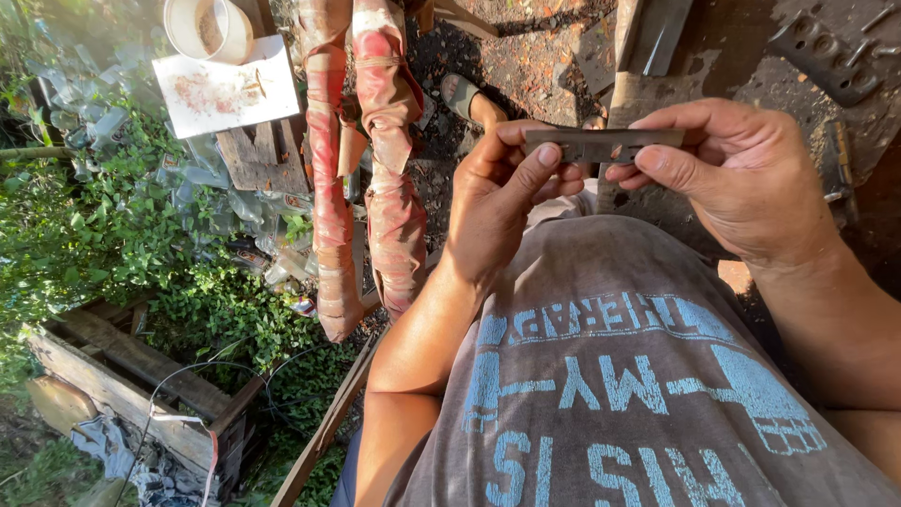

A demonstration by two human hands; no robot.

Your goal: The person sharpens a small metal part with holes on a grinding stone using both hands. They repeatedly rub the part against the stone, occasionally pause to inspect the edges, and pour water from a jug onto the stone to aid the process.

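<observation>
Both hands hold flat metal strip (pixel 601 143) level, just above grey shirt (pixel 610 376). Left hand (pixel 502 192) pinches left end, right hand (pixel 723 174) grips right end. Likely inspecting strip's edge. Next move calls for steady two-ended grip. Wooden crate (pixel 141 394) well left of shirt.

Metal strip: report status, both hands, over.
Left hand and right hand pinch the flat metal strip at its ends, level above the lap. Nothing blocking it.

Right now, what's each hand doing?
Left hand: closed, pinching one end of the flat grey metal strip.
Right hand: closed, pinching its other end.
</observation>
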